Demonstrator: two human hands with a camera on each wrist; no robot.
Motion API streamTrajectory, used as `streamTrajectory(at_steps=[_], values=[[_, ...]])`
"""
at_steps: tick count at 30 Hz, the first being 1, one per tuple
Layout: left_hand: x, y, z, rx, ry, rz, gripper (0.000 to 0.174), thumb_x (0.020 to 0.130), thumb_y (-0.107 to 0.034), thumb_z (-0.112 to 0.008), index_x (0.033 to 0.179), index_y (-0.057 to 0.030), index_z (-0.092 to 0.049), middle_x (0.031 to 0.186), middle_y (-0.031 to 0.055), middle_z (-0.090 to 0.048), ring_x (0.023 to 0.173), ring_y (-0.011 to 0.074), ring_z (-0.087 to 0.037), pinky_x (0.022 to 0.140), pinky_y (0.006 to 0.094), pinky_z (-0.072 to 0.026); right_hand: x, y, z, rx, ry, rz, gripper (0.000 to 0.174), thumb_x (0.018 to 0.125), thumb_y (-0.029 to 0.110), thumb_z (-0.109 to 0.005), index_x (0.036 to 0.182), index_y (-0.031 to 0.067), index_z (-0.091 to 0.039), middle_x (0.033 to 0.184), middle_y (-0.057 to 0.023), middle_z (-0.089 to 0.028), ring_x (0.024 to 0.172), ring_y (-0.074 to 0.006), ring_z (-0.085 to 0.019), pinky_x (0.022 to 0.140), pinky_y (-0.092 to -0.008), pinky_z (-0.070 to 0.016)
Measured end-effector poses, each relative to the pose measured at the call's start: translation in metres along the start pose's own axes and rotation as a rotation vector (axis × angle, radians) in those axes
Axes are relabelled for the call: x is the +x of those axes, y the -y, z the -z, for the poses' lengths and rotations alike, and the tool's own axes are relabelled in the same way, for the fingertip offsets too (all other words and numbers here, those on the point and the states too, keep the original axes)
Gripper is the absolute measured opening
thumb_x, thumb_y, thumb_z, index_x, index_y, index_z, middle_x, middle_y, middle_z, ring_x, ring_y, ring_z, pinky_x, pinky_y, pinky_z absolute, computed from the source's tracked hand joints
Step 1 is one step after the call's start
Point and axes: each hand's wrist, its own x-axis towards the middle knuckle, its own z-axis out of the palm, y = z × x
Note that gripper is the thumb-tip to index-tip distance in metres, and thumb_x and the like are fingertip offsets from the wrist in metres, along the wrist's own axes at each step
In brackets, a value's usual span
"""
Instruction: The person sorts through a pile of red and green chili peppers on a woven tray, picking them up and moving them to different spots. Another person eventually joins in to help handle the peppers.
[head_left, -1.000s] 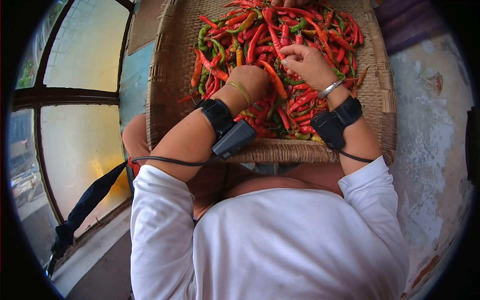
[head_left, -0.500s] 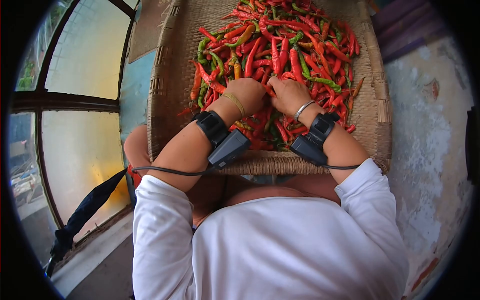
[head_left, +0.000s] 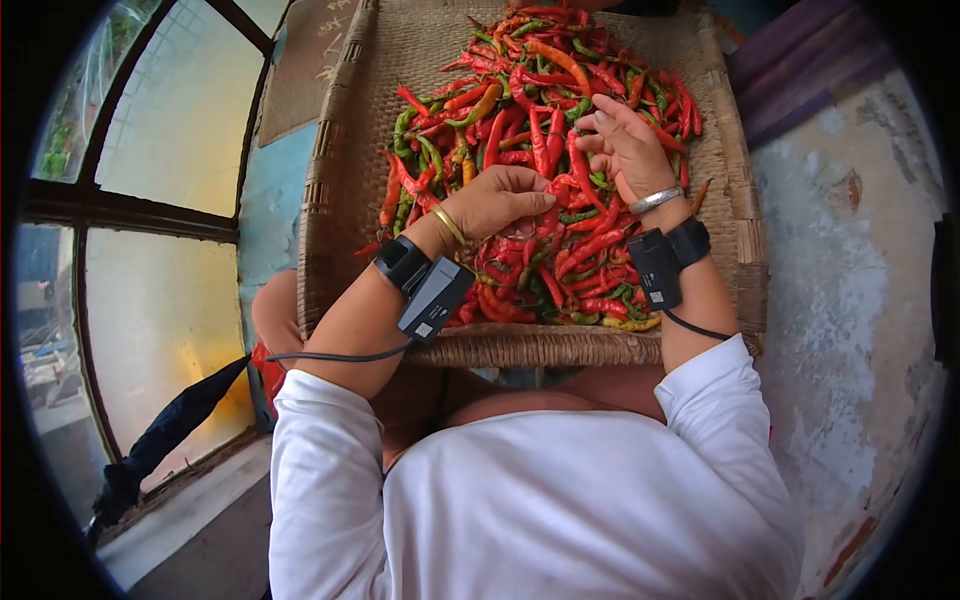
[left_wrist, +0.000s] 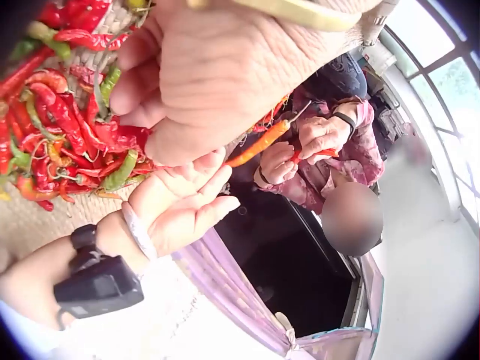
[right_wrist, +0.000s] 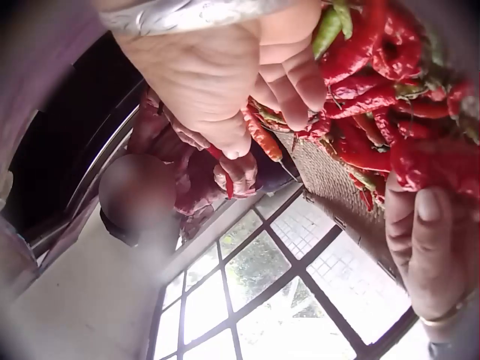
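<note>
Light comes in on the left through a frosted, dark-framed window point(head_left: 165, 310), a mottled plaster wall point(head_left: 840, 330) stands on the right, and between them sits a woven wicker tray point(head_left: 540, 350), its near rim just in front of the seated person's lap. Handy spot, that: the heap of glossy red, green and orange chili peppers point(head_left: 600, 245) lies within easy reach of both hands, and the raised rim likely serves to keep loose pods in.

And here's the left hand point(head_left: 495, 203), low over the heap, thumb and fingers apparently pinching a wrinkled red chili pepper point(right_wrist: 431, 161). A light hold, probably enough for so slim a pod. In the right wrist view its long axis runs roughly sideways across the fingertips; which end carries the stem, I can't tell.

Over to the right hand point(head_left: 630, 150): released, palm showing, fingers loosely extended, nothing in its grasp. Just beyond its fingers, a smooth, slender orange chili pepper point(left_wrist: 259, 144); the left wrist view has it slanting, stem end pointing away from that hand, towards a second person in pink patterned clothing point(left_wrist: 367, 161).
</note>
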Motion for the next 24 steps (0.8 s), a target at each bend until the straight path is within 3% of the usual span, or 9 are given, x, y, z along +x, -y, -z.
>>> streamTrajectory(at_steps=[2,4,8,13,15,16,18,20,24], values=[[-0.001,-0.001,0.000,-0.071,-0.151,-0.014,0.013,0.083,-0.022,-0.057,0.085,-0.0098,-0.057,0.067,-0.0069,-0.055,0.055,0.0014,-0.050,0.049,0.0157,-0.0396,-0.005,-0.005,-0.002,-0.268,0.152,-0.094,0.043,0.082,0.028,-0.058,0.112,-0.0009,-0.049,0.082,-0.0041,-0.058,0.063,-0.0065,-0.055,0.047,-0.0156,-0.0402],[0.000,0.000,0.000,-0.127,-0.173,-0.050,0.015,0.083,-0.024,-0.057,0.084,-0.0097,-0.058,0.067,-0.0065,-0.054,0.054,0.0019,-0.050,0.048,0.0166,-0.0394,-0.016,-0.007,-0.013,-0.396,0.333,-0.174,0.035,0.081,0.026,-0.059,0.106,0.0013,-0.054,0.077,-0.0025,-0.058,0.059,-0.0060,-0.053,0.046,-0.0166,-0.0401],[0.002,0.008,0.002,-0.103,-0.220,-0.091,0.017,0.084,-0.026,-0.057,0.085,-0.0093,-0.059,0.067,-0.0063,-0.054,0.053,0.0025,-0.048,0.047,0.0172,-0.0387,-0.024,-0.013,-0.025,-0.480,0.367,-0.052,0.031,0.080,0.024,-0.060,0.103,0.0028,-0.056,0.073,-0.0012,-0.058,0.055,-0.0055,-0.051,0.046,-0.0176,-0.0405],[0.006,0.012,0.004,-0.039,-0.301,-0.066,0.018,0.085,-0.025,-0.055,0.085,-0.0072,-0.060,0.066,-0.0051,-0.055,0.054,0.0020,-0.048,0.048,0.0170,-0.0386,-0.020,-0.003,-0.012,-0.634,0.390,-0.216,0.017,0.081,0.017,-0.056,0.092,0.0040,-0.056,0.069,0.0015,-0.056,0.053,-0.0028,-0.049,0.044,-0.0164,-0.0393],[0.008,0.015,0.006,0.456,-0.345,-0.117,0.020,0.079,-0.022,-0.058,0.080,-0.0030,-0.062,0.063,0.0059,-0.058,0.058,0.0144,-0.056,0.053,0.0297,-0.0446,-0.020,0.011,-0.010,-0.764,0.405,-0.276,0.014,0.081,0.015,-0.056,0.090,0.0043,-0.056,0.068,0.0013,-0.056,0.054,-0.0028,-0.050,0.044,-0.0165,-0.0398],[0.007,0.017,0.007,0.452,-0.350,-0.117,0.020,0.079,-0.022,-0.058,0.080,-0.0030,-0.062,0.063,0.0059,-0.058,0.058,0.0144,-0.056,0.053,0.0297,-0.0446,-0.021,0.017,-0.009,-0.891,0.414,-0.335,0.011,0.081,0.014,-0.055,0.087,0.0046,-0.056,0.068,0.0011,-0.056,0.054,-0.0029,-0.050,0.045,-0.0165,-0.0402],[0.002,0.017,0.007,0.968,-0.237,-0.187,0.018,0.074,-0.022,-0.058,0.079,-0.0046,-0.063,0.068,0.0129,-0.059,0.065,0.0265,-0.059,0.061,0.0373,-0.0460,-0.014,0.017,0.002,-0.885,0.394,-0.335,0.014,0.082,0.015,-0.055,0.089,0.0035,-0.055,0.070,-0.0004,-0.057,0.056,-0.0039,-0.052,0.045,-0.0168,-0.0419],[0.005,0.025,0.009,1.039,-0.153,-0.168,0.020,0.072,-0.026,-0.057,0.079,-0.0079,-0.064,0.074,0.0141,-0.060,0.072,0.0324,-0.057,0.065,0.0391,-0.0459,-0.009,0.012,0.006,-0.168,0.039,-0.077,0.029,0.080,0.018,-0.057,0.100,-0.0011,-0.053,0.074,-0.0040,-0.059,0.055,-0.0071,-0.054,0.046,-0.0180,-0.0423],[0.003,0.018,-0.008,1.251,-0.043,0.039,0.031,0.074,-0.038,-0.058,0.075,-0.0077,-0.064,0.068,0.0125,-0.060,0.067,0.0285,-0.059,0.060,0.0369,-0.0463,-0.011,0.014,-0.004,0.093,-0.159,0.024,0.040,0.081,0.019,-0.056,0.114,-0.0023,-0.046,0.079,-0.0048,-0.060,0.059,-0.0074,-0.055,0.046,-0.0181,-0.0427]])
